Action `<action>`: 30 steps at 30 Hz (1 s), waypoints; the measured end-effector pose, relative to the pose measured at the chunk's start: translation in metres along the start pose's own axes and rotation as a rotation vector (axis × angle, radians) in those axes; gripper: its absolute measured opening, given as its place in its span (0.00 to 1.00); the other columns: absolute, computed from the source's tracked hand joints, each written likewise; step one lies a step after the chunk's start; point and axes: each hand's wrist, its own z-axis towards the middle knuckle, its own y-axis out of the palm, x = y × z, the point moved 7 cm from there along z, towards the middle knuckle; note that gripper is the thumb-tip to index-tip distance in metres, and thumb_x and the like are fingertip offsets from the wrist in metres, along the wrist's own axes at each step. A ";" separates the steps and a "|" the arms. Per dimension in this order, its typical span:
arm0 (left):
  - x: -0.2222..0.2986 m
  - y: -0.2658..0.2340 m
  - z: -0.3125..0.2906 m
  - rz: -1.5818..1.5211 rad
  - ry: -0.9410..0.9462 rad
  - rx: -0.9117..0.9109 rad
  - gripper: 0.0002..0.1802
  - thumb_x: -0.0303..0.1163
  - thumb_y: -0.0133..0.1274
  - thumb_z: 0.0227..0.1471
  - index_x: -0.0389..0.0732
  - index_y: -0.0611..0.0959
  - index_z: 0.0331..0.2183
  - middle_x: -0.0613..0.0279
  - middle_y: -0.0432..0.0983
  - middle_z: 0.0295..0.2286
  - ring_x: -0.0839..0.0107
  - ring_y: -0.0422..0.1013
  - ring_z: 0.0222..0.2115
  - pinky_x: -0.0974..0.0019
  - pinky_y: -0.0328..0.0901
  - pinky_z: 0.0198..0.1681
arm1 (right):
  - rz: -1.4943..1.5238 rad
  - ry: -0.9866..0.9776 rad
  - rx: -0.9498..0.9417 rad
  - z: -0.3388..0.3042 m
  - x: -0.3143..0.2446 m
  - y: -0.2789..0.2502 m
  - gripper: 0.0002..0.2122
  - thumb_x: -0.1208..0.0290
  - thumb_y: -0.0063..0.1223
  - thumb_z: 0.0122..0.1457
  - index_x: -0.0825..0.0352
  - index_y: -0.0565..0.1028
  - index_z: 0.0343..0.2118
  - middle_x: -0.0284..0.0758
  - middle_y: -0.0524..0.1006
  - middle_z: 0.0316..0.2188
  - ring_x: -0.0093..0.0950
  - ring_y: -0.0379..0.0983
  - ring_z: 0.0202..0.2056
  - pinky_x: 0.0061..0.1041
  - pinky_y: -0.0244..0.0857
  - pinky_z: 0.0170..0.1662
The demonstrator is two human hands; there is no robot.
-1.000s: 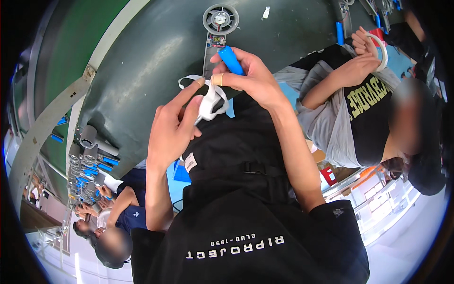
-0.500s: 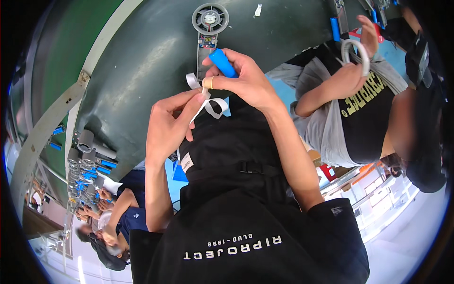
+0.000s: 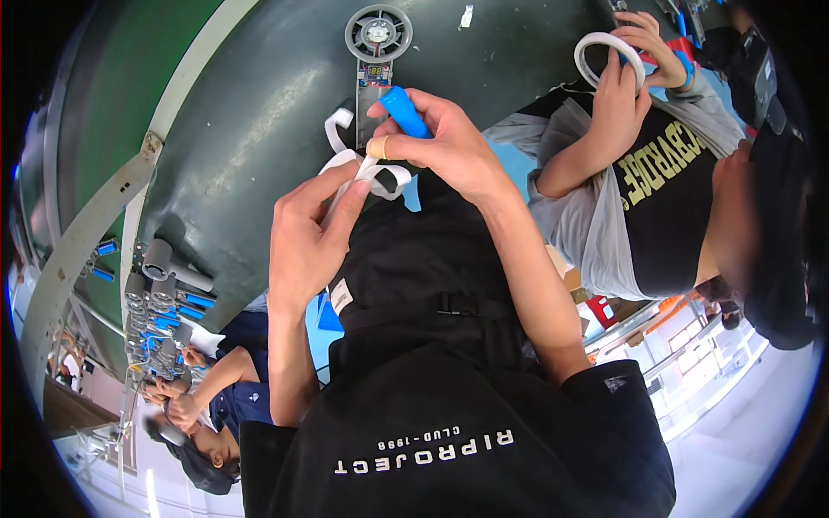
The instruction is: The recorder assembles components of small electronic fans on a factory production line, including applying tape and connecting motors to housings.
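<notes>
My left hand (image 3: 304, 233) pinches a curled white tape strip (image 3: 336, 129) between thumb and forefinger. Close beside it, my right hand (image 3: 458, 151) is closed around a blue cylinder (image 3: 404, 112), shaped like a battery cell. Its thumb, with a tan band (image 3: 377, 148) on it, also presses on the strip near my left fingertips. Loops of the strip hang out on both sides of the fingers. Just beyond my hands lies a grey fan unit (image 3: 377, 34) with a round guard and a small circuit board (image 3: 375, 75) on its handle; my right hand partly hides the handle.
On the right, a co-worker holds a white tape roll (image 3: 584, 60). Many grey fan parts (image 3: 158, 259) with blue cylinders crowd the dark table (image 3: 233, 112) at the left, near other people. A pale rail (image 3: 177, 91) curves along the table's left. A white scrap (image 3: 467, 15) lies at the back.
More of the white strip now stands out beyond my fingers, its free end further left and higher. At right, the co-worker's tape roll has moved left and up.
</notes>
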 end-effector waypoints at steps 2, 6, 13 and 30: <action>-0.006 0.002 -0.005 -0.184 -0.158 -0.001 0.13 0.31 0.52 0.53 0.37 0.81 0.40 0.62 0.73 0.20 0.82 0.62 0.11 0.76 0.55 0.14 | -0.001 0.015 0.000 -0.002 0.004 0.000 0.16 0.72 0.60 0.48 0.69 0.72 0.41 0.28 0.74 0.27 0.15 0.69 0.29 0.15 0.61 0.31; -0.006 0.004 -0.011 -0.257 -0.217 0.013 0.13 0.31 0.51 0.54 0.36 0.81 0.40 0.64 0.72 0.19 0.82 0.61 0.11 0.77 0.55 0.13 | 0.022 -0.032 0.040 -0.004 0.010 0.002 0.17 0.71 0.59 0.50 0.69 0.71 0.42 0.28 0.73 0.28 0.14 0.67 0.28 0.15 0.58 0.30; -0.015 0.006 -0.020 -0.511 -0.289 -0.101 0.14 0.32 0.49 0.56 0.34 0.80 0.40 0.63 0.71 0.17 0.80 0.64 0.10 0.79 0.54 0.12 | 0.625 -0.021 -0.040 -0.002 0.025 0.002 0.19 0.62 0.37 0.61 0.74 0.68 0.46 0.31 0.68 0.26 0.18 0.56 0.23 0.19 0.53 0.30; -0.030 0.031 0.000 -1.091 -0.361 -0.269 0.18 0.33 0.40 0.58 0.29 0.75 0.41 0.55 0.71 0.18 0.73 0.62 0.07 0.75 0.55 0.09 | 0.467 -0.075 -0.024 -0.002 0.029 0.010 0.17 0.67 0.43 0.63 0.73 0.67 0.50 0.38 0.74 0.40 0.26 0.72 0.41 0.25 0.66 0.45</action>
